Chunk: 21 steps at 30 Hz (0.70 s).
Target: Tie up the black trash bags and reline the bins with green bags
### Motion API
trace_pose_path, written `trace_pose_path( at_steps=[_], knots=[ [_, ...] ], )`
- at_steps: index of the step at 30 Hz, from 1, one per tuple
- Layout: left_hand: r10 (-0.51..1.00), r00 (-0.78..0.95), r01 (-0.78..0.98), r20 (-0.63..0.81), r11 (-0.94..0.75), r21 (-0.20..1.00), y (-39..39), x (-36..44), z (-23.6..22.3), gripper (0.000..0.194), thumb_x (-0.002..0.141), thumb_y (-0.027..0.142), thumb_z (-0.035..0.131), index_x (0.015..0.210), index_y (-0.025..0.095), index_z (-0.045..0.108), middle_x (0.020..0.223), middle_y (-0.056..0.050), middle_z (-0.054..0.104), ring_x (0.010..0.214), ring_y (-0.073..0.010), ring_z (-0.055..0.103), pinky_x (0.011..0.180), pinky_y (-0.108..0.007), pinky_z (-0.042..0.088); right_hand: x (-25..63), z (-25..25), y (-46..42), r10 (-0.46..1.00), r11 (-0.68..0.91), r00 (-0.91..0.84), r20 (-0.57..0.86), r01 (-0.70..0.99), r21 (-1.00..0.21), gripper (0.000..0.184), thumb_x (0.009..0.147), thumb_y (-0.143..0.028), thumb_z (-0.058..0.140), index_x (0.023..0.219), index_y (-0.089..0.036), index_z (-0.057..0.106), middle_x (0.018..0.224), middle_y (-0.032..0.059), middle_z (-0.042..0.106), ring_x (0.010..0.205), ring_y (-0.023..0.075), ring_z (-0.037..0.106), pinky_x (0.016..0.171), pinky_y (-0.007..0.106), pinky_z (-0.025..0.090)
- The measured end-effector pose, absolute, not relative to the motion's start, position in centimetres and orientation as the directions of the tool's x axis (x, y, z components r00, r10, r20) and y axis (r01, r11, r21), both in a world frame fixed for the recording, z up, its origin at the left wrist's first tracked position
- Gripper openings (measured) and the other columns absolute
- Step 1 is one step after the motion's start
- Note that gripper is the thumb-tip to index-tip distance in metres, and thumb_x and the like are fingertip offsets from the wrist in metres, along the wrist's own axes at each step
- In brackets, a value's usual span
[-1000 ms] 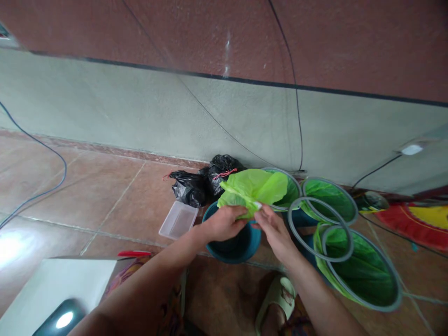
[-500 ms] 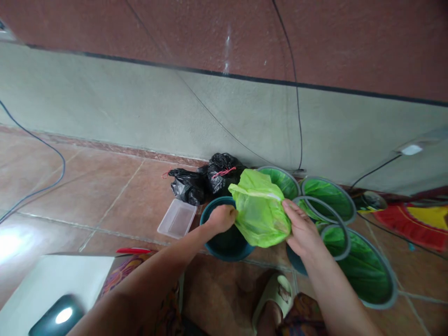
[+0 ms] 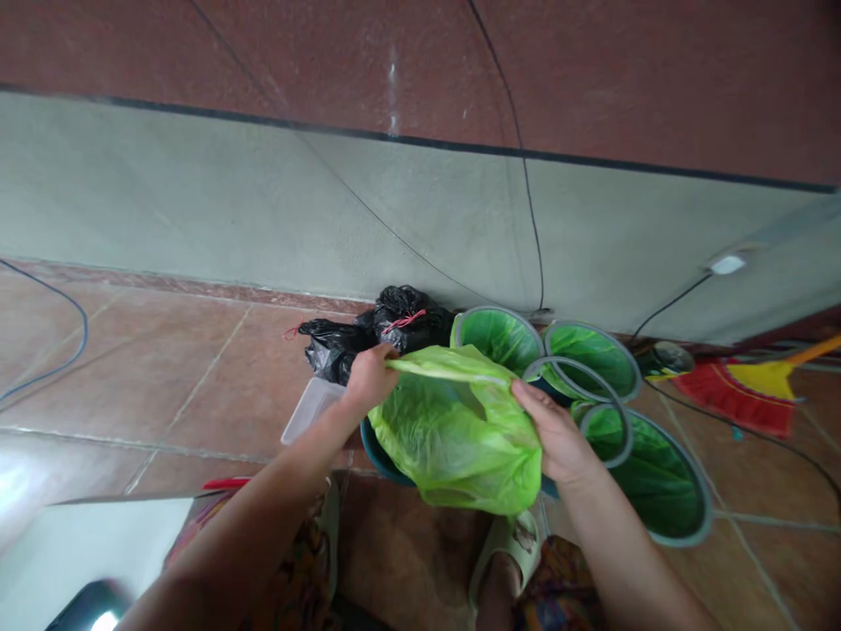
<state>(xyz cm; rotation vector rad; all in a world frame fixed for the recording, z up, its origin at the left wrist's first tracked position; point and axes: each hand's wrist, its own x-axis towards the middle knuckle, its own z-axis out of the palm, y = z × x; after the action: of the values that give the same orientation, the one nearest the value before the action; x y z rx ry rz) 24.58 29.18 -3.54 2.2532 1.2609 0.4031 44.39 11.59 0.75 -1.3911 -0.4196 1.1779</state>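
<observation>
A light green plastic bag [image 3: 453, 429] hangs spread open between both hands, above a teal bin [image 3: 378, 451] that it mostly hides. My left hand [image 3: 369, 375] pinches the bag's rim at its left corner. My right hand [image 3: 552, 434] grips the rim on the right side, fingers closed on the plastic. Just behind and to the right stand three bins lined with green bags [image 3: 499, 337], [image 3: 595, 359], [image 3: 657, 478], each with a grey ring at its rim. A loose grey ring [image 3: 618, 412] lies across them.
Two tied black bags [image 3: 368, 337] lean against the wall. A clear plastic box [image 3: 306, 416] lies on the tiled floor beside them. A red and yellow broom [image 3: 749, 390] lies at right. Cables run along wall and floor. My sandalled foot [image 3: 509, 552] is below the bag.
The folded bag has been pulled open and spread wide between my hands. It now hangs lower and covers the teal bin. The view has shifted slightly left.
</observation>
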Motion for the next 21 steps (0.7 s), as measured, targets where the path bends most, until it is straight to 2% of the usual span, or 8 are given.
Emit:
trace_pose_path(
  at_steps=[4,6,8,11,14,17,19,21],
  knots=[
    [0.935,0.349,0.861,-0.065,-0.292,0.416,31.5,21.8,-2.9,0.031,0.071,0.012,0.056,0.096,0.018,0.073,0.091,-0.010,0.075,0.084,-0.0256,0.068,0.072,-0.028,0.047,48.4,0.5,11.6,0.703,-0.134,0.600,-0.382,-0.415,-0.900,0.036,0.068,-0.051,0.075,0.090,-0.022,0.072,0.087,0.0054,0.077,0.080,0.0263,0.073,0.071,0.040,0.059],
    [0.937,0.339,0.887,-0.087,-0.288,0.360,32.1,20.7,-2.8,0.032,0.068,0.010,0.056,0.093,0.019,0.074,0.092,-0.009,0.075,0.085,-0.0256,0.068,0.071,-0.028,0.046,49.8,0.2,11.4,0.651,-0.093,0.686,-0.324,-0.353,-0.931,0.030,0.065,-0.045,0.079,0.083,-0.023,0.071,0.082,0.0036,0.077,0.077,0.0250,0.073,0.070,0.039,0.060],
    [0.922,0.371,0.881,-0.108,-0.313,0.355,32.3,20.2,-2.9,0.028,0.068,0.013,0.057,0.089,0.020,0.074,0.089,-0.008,0.075,0.083,-0.0245,0.067,0.068,-0.027,0.044,50.4,0.0,11.2,0.612,-0.068,0.746,-0.263,-0.282,-0.957,0.029,0.059,-0.040,0.084,0.079,-0.023,0.070,0.076,0.0021,0.076,0.072,0.0235,0.072,0.068,0.037,0.060],
    [0.880,0.453,0.834,-0.142,-0.362,0.417,32.1,20.3,-3.3,0.015,0.072,0.025,0.058,0.076,0.019,0.071,0.069,-0.003,0.067,0.067,-0.0194,0.061,0.058,-0.025,0.037,49.8,-0.5,11.1,0.639,-0.105,0.728,-0.249,-0.239,-0.965,0.040,0.054,-0.038,0.087,0.087,-0.021,0.072,0.078,0.0030,0.076,0.069,0.0225,0.072,0.067,0.036,0.059],
    [0.826,0.540,0.742,-0.162,-0.376,0.556,31.4,21.1,-3.5,0.022,0.074,0.035,0.057,0.060,0.018,0.060,0.053,0.003,0.048,0.054,-0.0127,0.048,0.051,-0.023,0.029,47.9,-1.5,11.4,0.754,-0.266,0.588,-0.293,-0.135,-0.955,0.049,0.057,-0.039,0.086,0.099,-0.018,0.072,0.084,0.0046,0.077,0.071,0.0224,0.071,0.067,0.034,0.057],
    [0.772,0.612,0.645,-0.173,-0.360,0.674,30.3,22.0,-3.5,0.024,0.072,0.037,0.060,0.059,0.018,0.055,0.053,0.005,0.044,0.052,-0.0104,0.044,0.050,-0.023,0.027,45.8,-2.9,12.1,0.840,-0.392,0.469,-0.274,0.175,-0.903,0.040,0.063,-0.040,0.079,0.095,-0.016,0.074,0.081,0.0049,0.077,0.069,0.0226,0.070,0.065,0.032,0.054],
    [0.729,0.660,0.601,-0.183,-0.365,0.711,29.3,22.5,-3.4,0.020,0.071,0.035,0.062,0.064,0.018,0.056,0.056,0.005,0.047,0.053,-0.0105,0.045,0.049,-0.023,0.027,44.5,-3.7,12.6,0.881,-0.370,0.424,-0.208,0.346,-0.862,0.031,0.070,-0.043,0.073,0.088,-0.018,0.075,0.080,0.0047,0.077,0.072,0.0235,0.070,0.069,0.033,0.053],
    [0.687,0.702,0.560,-0.189,-0.370,0.741,28.4,23.0,-3.3,0.019,0.069,0.035,0.066,0.067,0.018,0.057,0.058,0.005,0.049,0.054,-0.0105,0.045,0.049,-0.023,0.028,43.7,-4.0,13.2,0.907,-0.303,0.403,-0.126,0.414,-0.859,0.028,0.077,-0.047,0.066,0.085,-0.022,0.075,0.086,0.0048,0.077,0.085,0.0257,0.071,0.079,0.035,0.053]
  ],
)
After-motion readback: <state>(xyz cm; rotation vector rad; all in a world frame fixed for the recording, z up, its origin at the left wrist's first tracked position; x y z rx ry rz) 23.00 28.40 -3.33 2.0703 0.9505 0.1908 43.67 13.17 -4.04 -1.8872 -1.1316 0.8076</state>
